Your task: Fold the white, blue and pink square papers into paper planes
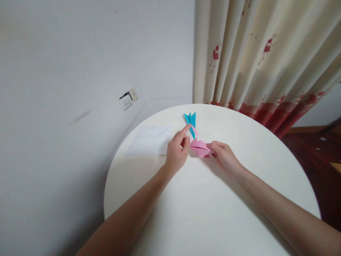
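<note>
A folded pink paper piece [199, 147] lies on the round white table [213, 206], held between both hands. My left hand [177, 151] pinches its left edge, index finger stretched up along a thin pink flap. My right hand [223, 156] grips the paper's right corner with its fingertips. Just beyond the pink paper rests a folded blue paper shape [190, 122] with pointed tips, touching or overlapping the pink flap.
A white sheet of paper [150, 140] lies flat on the table's left side. A cream curtain with red flowers [266, 60] hangs behind the table. A wall socket [128, 98] sits on the white wall at left. Dark wooden floor shows at right.
</note>
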`<state>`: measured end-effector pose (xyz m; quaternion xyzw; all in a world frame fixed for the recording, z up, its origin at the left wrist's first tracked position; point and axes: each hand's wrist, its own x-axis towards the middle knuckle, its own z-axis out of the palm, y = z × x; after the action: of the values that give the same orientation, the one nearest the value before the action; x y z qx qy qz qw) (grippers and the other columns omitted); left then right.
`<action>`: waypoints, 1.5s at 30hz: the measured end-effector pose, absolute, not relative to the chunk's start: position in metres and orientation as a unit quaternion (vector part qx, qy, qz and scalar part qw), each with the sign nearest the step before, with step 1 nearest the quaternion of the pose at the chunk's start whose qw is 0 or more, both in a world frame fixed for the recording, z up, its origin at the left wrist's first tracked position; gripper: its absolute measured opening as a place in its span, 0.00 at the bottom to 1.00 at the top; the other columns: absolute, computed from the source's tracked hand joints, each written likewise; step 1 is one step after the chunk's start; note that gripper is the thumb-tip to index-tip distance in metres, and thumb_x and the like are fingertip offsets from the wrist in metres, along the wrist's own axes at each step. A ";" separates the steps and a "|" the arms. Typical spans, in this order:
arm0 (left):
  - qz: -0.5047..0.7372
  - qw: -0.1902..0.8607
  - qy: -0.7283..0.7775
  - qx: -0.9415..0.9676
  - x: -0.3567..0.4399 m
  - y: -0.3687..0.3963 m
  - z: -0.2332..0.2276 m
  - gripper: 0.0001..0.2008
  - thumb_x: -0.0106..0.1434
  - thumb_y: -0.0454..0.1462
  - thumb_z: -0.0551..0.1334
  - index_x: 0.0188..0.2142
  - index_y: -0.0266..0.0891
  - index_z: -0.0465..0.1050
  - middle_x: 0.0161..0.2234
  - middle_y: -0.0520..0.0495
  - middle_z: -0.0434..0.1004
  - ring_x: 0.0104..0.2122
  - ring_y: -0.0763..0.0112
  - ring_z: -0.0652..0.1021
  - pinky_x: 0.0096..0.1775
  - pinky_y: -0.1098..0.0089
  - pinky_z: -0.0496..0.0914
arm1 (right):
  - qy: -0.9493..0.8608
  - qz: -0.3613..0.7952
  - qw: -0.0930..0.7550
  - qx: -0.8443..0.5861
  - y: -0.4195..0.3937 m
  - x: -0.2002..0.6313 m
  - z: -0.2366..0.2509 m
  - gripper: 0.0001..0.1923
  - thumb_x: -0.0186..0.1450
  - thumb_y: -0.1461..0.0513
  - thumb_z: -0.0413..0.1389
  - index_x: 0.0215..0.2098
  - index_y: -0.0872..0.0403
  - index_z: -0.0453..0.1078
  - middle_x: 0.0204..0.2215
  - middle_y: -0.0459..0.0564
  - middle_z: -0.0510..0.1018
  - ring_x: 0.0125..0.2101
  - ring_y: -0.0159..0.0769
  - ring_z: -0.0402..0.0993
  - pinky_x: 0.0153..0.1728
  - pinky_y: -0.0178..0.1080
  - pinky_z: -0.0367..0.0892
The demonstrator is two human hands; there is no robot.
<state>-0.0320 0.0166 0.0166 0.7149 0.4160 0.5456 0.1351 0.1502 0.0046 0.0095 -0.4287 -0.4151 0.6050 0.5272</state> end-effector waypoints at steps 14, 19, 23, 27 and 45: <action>0.496 0.666 0.309 0.464 -0.020 0.018 0.011 0.14 0.62 0.44 0.66 0.39 0.34 0.74 0.38 0.44 0.75 0.39 0.70 0.75 0.45 0.68 0.69 | -0.352 0.694 0.512 -0.365 0.007 0.153 0.015 0.10 0.60 0.54 0.61 0.33 0.52 0.75 0.35 0.49 0.78 0.32 0.37 0.68 0.30 0.38 0.61; 0.523 0.701 0.295 0.385 -0.021 0.017 0.014 0.16 0.56 0.36 0.71 0.43 0.36 0.71 0.40 0.46 0.76 0.40 0.70 0.76 0.45 0.67 0.70 | -0.356 0.675 0.527 -0.375 0.011 0.154 0.009 0.11 0.59 0.52 0.62 0.33 0.51 0.75 0.38 0.51 0.79 0.36 0.40 0.70 0.34 0.40 0.63; 0.566 0.681 0.284 0.368 -0.021 0.017 0.015 0.21 0.55 0.32 0.71 0.47 0.39 0.70 0.39 0.49 0.75 0.38 0.73 0.77 0.42 0.70 0.72 | -0.353 0.647 0.563 -0.373 0.010 0.153 0.007 0.10 0.58 0.53 0.64 0.28 0.51 0.74 0.33 0.48 0.78 0.35 0.38 0.69 0.36 0.39 0.63; 0.572 0.674 0.294 0.363 -0.020 0.016 0.017 0.24 0.54 0.30 0.71 0.50 0.41 0.70 0.45 0.48 0.72 0.39 0.76 0.76 0.40 0.74 0.72 | -0.362 0.617 0.593 -0.369 0.008 0.149 0.008 0.13 0.57 0.54 0.65 0.22 0.51 0.71 0.26 0.45 0.74 0.31 0.35 0.66 0.35 0.38 0.61; 0.695 0.411 0.389 0.444 -0.009 0.003 0.025 0.26 0.53 0.33 0.71 0.50 0.43 0.65 0.55 0.44 0.66 0.45 0.68 0.76 0.43 0.70 0.75 | -0.657 0.252 0.506 -0.499 -0.017 0.134 0.015 0.15 0.59 0.51 0.61 0.23 0.50 0.66 0.24 0.47 0.71 0.29 0.39 0.66 0.34 0.42 0.60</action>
<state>-0.0090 0.0029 0.0248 0.4442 0.3893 0.6947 0.4106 0.1341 -0.0171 0.0147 -0.4992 -0.6571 0.2517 0.5057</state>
